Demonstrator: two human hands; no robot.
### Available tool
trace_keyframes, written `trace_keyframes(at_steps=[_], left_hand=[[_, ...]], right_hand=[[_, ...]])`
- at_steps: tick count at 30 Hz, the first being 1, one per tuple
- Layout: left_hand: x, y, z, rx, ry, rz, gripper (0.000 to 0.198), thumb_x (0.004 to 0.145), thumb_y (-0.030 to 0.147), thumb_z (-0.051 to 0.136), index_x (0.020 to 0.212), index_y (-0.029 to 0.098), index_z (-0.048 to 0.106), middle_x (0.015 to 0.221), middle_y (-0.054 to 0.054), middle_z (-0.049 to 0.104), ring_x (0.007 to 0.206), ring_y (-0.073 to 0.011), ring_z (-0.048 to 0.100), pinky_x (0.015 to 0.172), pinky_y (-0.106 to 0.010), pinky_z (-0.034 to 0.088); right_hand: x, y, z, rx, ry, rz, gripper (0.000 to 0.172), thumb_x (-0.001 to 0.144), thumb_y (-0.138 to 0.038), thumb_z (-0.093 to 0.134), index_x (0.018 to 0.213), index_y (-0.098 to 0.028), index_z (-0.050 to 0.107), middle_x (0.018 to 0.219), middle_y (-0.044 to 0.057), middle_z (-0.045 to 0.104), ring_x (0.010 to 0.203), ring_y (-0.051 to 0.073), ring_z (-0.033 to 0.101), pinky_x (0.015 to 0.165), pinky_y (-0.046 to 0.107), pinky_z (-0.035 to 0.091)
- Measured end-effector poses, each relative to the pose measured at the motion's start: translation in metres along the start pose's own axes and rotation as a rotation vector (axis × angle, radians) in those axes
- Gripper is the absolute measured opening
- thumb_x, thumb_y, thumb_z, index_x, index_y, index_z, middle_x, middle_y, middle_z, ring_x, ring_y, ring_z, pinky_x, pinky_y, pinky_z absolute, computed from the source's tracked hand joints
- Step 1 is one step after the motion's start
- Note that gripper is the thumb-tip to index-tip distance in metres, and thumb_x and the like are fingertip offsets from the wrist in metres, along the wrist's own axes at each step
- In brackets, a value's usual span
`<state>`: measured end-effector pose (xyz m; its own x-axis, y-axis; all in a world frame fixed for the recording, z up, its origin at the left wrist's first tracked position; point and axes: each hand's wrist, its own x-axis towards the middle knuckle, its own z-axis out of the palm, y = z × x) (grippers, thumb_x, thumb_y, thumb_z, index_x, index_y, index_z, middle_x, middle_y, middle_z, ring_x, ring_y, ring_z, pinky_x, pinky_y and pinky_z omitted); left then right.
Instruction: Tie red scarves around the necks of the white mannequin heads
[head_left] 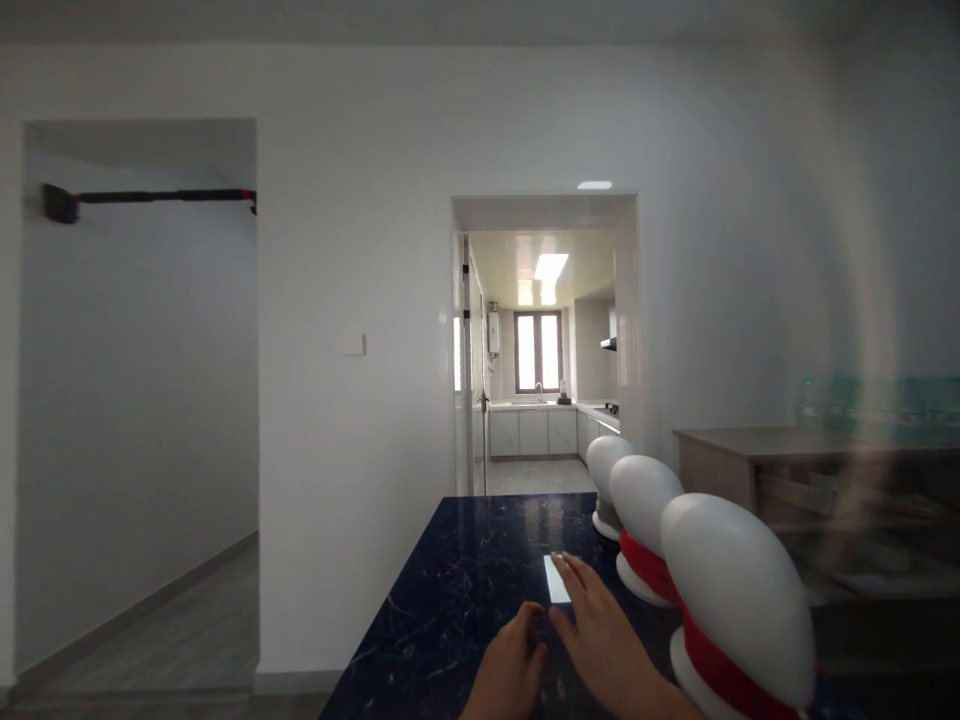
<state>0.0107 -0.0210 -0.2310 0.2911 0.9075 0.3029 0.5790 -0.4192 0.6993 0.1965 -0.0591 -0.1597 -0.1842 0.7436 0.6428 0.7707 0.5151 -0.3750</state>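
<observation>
My left hand (508,662) is low over the dark blue marbled table (427,590). Its fingers are loosely bent, with a gap between index finger and thumb and no object visible there. Close beside it on the right, my right hand (600,625) is open, fingers stretched forward and thumb apart, holding nothing I can see. Three white egg-shaped mannequin heads stand in a row along the table's right side. The nearest head (739,590) and the middle head (646,505) have red bands around their necks; the farthest head (609,465) has a greyish one.
Behind the heads on the right stands a wooden cabinet (712,440) with open shelves and greenish clear items (892,405) on top. Beyond the table a doorway opens to a kitchen with a window (538,350). On the left, a dark bar (165,196) spans another opening.
</observation>
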Motion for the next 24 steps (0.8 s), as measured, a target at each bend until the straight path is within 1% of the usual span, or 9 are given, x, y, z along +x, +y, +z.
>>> trace_keyframes(at_steps=[3, 6, 11, 13, 15, 17, 19, 22, 24], left_hand=[[0.002, -0.010, 0.004, -0.002, 0.084, 0.047, 0.051, 0.086, 0.014, 0.054, 0.137, 0.023, 0.060, 0.110, -0.007, 0.073, 0.102, -0.0227, 0.070, 0.098, -0.035, 0.051], [0.005, -0.021, 0.007, -0.003, 0.124, 0.090, 0.054, 0.087, 0.015, 0.053, 0.140, 0.023, 0.059, 0.125, -0.010, 0.071, 0.110, -0.0235, 0.070, 0.104, -0.038, 0.052], [0.007, -0.022, 0.002, 0.096, 0.271, 0.196, 0.067, 0.092, 0.020, 0.055, 0.158, 0.026, 0.045, 0.160, -0.011, 0.054, 0.149, -0.0291, 0.050, 0.127, -0.053, 0.038], [0.009, -0.016, -0.009, 0.148, 0.487, 0.176, 0.072, 0.098, 0.028, 0.054, 0.166, 0.027, 0.032, 0.167, -0.012, 0.046, 0.155, -0.0315, 0.043, 0.129, -0.059, 0.033], [0.011, -0.010, -0.025, 0.137, 0.748, 0.054, 0.078, 0.102, 0.038, 0.051, 0.171, 0.023, 0.016, 0.174, -0.016, 0.033, 0.160, -0.0351, 0.034, 0.130, -0.061, 0.029], [0.012, -0.006, -0.041, 0.074, 0.924, -0.098, 0.086, 0.104, 0.047, 0.046, 0.171, 0.016, 0.003, 0.177, -0.023, 0.020, 0.163, -0.0380, 0.025, 0.131, -0.061, 0.027], [0.011, -0.004, -0.050, 0.075, 0.974, -0.137, 0.086, 0.106, 0.050, 0.041, 0.171, 0.014, -0.002, 0.178, -0.024, 0.015, 0.164, -0.0379, 0.020, 0.133, -0.061, 0.023], [0.010, -0.002, -0.048, 0.200, 0.921, 0.019, 0.080, 0.106, 0.048, 0.041, 0.172, 0.020, 0.005, 0.179, -0.016, 0.018, 0.165, -0.0332, 0.021, 0.135, -0.059, 0.015], [0.012, -0.002, -0.041, 0.178, 0.893, 0.043, 0.080, 0.106, 0.049, 0.041, 0.172, 0.018, 0.008, 0.178, -0.017, 0.021, 0.164, -0.0336, 0.025, 0.135, -0.058, 0.017]], right_hand=[[-0.016, 0.055, 0.038, -0.147, 0.203, 0.022, 0.064, 0.100, -0.028, 0.055, 0.163, -0.029, 0.042, 0.170, 0.010, 0.042, 0.158, 0.036, 0.037, 0.128, 0.059, 0.037], [-0.030, 0.079, 0.058, -0.176, 0.247, -0.019, 0.069, 0.101, -0.026, 0.054, 0.166, -0.033, 0.034, 0.171, 0.008, 0.042, 0.157, 0.035, 0.039, 0.127, 0.059, 0.040], [-0.031, 0.069, 0.053, -0.188, 0.216, -0.089, 0.076, 0.102, -0.025, 0.051, 0.170, -0.035, 0.020, 0.175, 0.004, 0.034, 0.160, 0.032, 0.034, 0.128, 0.057, 0.040], [-0.029, 0.064, 0.050, -0.195, 0.228, -0.108, 0.078, 0.102, -0.025, 0.051, 0.171, -0.033, 0.016, 0.176, 0.004, 0.031, 0.161, 0.033, 0.031, 0.128, 0.059, 0.039], [-0.029, 0.062, 0.049, -0.188, 0.253, -0.115, 0.079, 0.102, -0.026, 0.052, 0.171, -0.031, 0.014, 0.177, 0.005, 0.027, 0.162, 0.035, 0.028, 0.128, 0.062, 0.038], [-0.029, 0.062, 0.048, -0.170, 0.282, -0.120, 0.080, 0.102, -0.027, 0.052, 0.172, -0.030, 0.013, 0.178, 0.006, 0.024, 0.162, 0.037, 0.027, 0.127, 0.065, 0.037], [-0.029, 0.061, 0.045, -0.155, 0.313, -0.109, 0.080, 0.102, -0.029, 0.053, 0.172, -0.030, 0.012, 0.179, 0.007, 0.021, 0.162, 0.038, 0.027, 0.127, 0.067, 0.036], [-0.030, 0.053, 0.037, -0.158, 0.327, -0.118, 0.083, 0.101, -0.030, 0.055, 0.172, -0.029, 0.013, 0.179, 0.008, 0.018, 0.162, 0.039, 0.025, 0.127, 0.067, 0.036], [-0.029, 0.044, 0.028, -0.166, 0.327, -0.167, 0.085, 0.099, -0.030, 0.057, 0.172, -0.027, 0.013, 0.180, 0.009, 0.017, 0.163, 0.039, 0.025, 0.126, 0.067, 0.037]])
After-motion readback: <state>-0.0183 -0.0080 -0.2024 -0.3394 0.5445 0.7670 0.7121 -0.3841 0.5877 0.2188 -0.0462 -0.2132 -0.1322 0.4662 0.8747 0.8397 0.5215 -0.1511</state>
